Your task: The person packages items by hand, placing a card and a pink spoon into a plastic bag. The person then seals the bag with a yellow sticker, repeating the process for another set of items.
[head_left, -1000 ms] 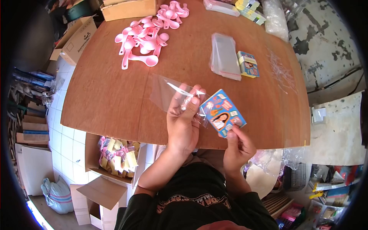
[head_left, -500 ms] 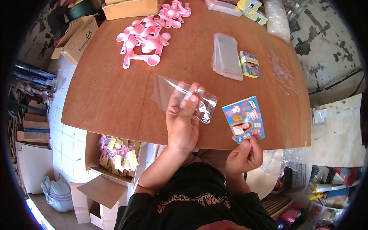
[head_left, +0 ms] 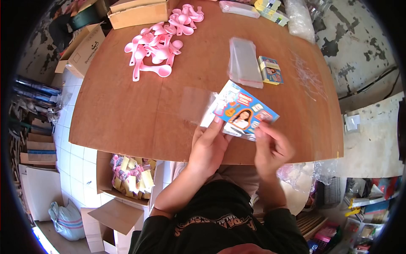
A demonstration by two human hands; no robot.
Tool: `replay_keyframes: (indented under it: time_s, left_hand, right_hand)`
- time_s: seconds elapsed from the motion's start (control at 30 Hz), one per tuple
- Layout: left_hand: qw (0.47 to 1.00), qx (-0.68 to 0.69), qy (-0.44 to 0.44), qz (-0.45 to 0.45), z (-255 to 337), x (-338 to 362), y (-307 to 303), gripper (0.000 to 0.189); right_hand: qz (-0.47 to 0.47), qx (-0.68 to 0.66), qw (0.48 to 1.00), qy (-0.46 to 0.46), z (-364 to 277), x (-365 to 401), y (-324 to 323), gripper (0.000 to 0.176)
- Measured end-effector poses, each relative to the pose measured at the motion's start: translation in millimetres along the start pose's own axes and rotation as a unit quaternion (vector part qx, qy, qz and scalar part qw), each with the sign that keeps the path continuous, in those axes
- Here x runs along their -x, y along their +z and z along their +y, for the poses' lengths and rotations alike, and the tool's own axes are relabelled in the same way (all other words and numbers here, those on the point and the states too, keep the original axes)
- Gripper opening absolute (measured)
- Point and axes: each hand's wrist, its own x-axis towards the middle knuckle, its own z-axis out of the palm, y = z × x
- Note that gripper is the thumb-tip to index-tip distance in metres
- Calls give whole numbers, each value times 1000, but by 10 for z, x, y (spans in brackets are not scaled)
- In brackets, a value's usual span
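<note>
My left hand (head_left: 210,144) grips a clear plastic bag (head_left: 195,104) by its open end, above the brown table (head_left: 127,110). A blue printed card (head_left: 244,111) with a portrait and stickers on it sits at the bag's mouth, over my left fingertips. My right hand (head_left: 272,148) pinches the card's lower right edge. Both hands are close together near the table's front edge. How far the card is inside the bag I cannot tell.
A stack of clear bags (head_left: 244,62) and a small pack of cards (head_left: 270,70) lie mid-table. Pink spoons (head_left: 157,38) are heaped at the back, by a cardboard box (head_left: 137,12). Open cartons (head_left: 127,178) stand on the floor below left.
My right hand brought the blue card from the right back to the bag's mouth. My left hand turned the bag and shifted slightly right.
</note>
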Motion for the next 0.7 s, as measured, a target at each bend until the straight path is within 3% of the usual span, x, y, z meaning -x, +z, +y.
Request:
replay_keyframes:
  time_s: [0.07, 0.1, 0.13, 0.2, 0.23, 0.3, 0.37, 0.43, 0.47, 0.57, 0.7]
  left_hand:
    - [997, 6, -82, 0, 96, 76, -16, 52]
    - [997, 6, -82, -1, 117, 125, -56, 52]
    - [993, 4, -111, -30, 133, 168, -115, 57]
    - [981, 3, -167, -98, 164, 161, -245, 72]
    - [981, 5, -167, -98, 180, 135, -283, 72]
    - [956, 30, -204, -210, 205, 78, -311, 82]
    - [944, 78, -237, -215, 261, 65, -237, 81]
    - [941, -133, -233, -206, 344, 44, -132, 72]
    - [941, -126, -248, -192, 337, 19, -93, 62]
    - [923, -171, -282, -198, 288, -21, -56, 57]
    - [917, -198, -291, -186, 320, -17, -30, 56]
  right_hand:
    - [-67, 38, 977, -197, -86, -308, -144, 18]
    - [-108, 57, 948, -293, -151, -471, -206, 18]
    - [-108, 58, 948, -293, -242, -579, -301, 18]
    - [-336, 95, 831, -433, -385, -731, -438, 11]
    - [-337, 95, 831, -432, -409, -730, -445, 11]
    - [-437, 100, 731, -514, -455, -700, -470, 8]
    - [-460, 117, 701, -532, -504, -648, -491, 14]
    - [-472, 121, 656, -577, -506, -570, -512, 16]
    - [-461, 120, 646, -596, -478, -532, -522, 17]
    - [-479, 120, 618, -611, -549, -549, -531, 12]
    - [-482, 106, 634, -595, -541, -503, -580, 12]
